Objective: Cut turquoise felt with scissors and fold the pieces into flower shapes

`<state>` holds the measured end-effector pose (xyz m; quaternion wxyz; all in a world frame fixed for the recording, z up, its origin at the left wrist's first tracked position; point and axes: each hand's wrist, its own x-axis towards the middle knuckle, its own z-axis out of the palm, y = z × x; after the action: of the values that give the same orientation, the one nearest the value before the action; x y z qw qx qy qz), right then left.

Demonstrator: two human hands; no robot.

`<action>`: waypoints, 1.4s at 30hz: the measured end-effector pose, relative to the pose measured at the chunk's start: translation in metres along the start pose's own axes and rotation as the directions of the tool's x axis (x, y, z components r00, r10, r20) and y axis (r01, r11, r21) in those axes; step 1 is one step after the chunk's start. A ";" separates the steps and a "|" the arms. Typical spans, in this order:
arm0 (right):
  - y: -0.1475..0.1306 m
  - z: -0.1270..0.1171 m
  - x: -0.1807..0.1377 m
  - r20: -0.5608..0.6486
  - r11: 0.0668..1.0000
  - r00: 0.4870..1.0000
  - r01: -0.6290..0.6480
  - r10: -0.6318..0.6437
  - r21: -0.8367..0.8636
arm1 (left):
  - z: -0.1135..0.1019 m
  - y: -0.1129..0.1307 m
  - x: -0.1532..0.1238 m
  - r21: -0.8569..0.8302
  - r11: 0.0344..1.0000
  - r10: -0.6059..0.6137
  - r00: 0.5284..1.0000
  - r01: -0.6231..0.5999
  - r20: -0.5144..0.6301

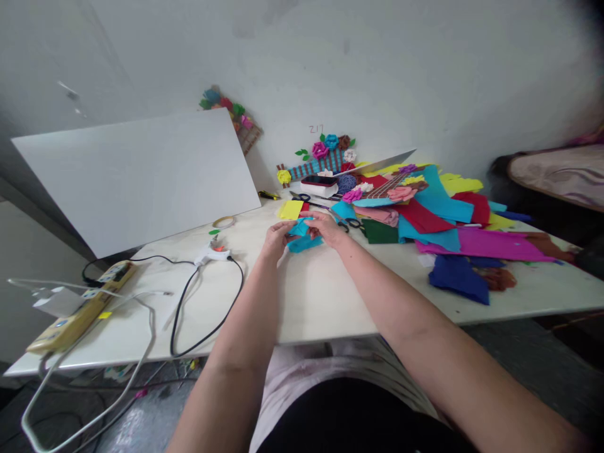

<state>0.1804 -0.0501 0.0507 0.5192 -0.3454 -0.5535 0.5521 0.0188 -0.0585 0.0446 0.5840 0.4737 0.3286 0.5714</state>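
Observation:
Between my two hands is a small piece of blue crepe paper (pixel 299 228), held just over the table. The fingers of my left hand (pixel 278 239) pinch its left edge. My right hand (pixel 325 228) grips it from the right with thumb and fingers. Below it, another blue piece (pixel 306 244) lies on or close to the tabletop; whether the two are joined I cannot tell. Just beyond my hands sit yellow paper squares (pixel 290 209), and black-handled scissors (pixel 353 223) lie right of my right hand.
A white glue gun (pixel 212 253) with a looping black cord lies to the left, near a tape roll (pixel 223 221) and a yellow power strip (pixel 80 309). Coloured paper sheets (pixel 438 214) heap up on the right. A white board (pixel 141 176) leans at the back; a phone (pixel 319 181) rests behind.

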 end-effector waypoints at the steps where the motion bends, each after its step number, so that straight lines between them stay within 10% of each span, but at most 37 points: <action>1: 0.000 0.000 0.000 0.009 1.000 1.000 0.002 -0.002 -0.003 | 0.000 0.000 0.000 0.004 1.000 -0.003 1.000 0.003 -0.006; 19: 0.008 0.008 0.003 0.179 0.912 0.971 0.214 -0.159 -0.350 | -0.009 -0.002 0.004 -0.036 0.998 0.046 0.998 -0.048 -0.053; 42: 0.003 0.015 -0.003 0.102 0.938 0.993 -0.012 0.051 -0.346 | -0.011 0.001 0.002 0.195 0.977 0.081 0.996 -0.086 0.032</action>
<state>0.1658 -0.0562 0.0493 0.4105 -0.4090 -0.6638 0.4728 0.0089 -0.0545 0.0421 0.5137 0.5490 0.3563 0.5547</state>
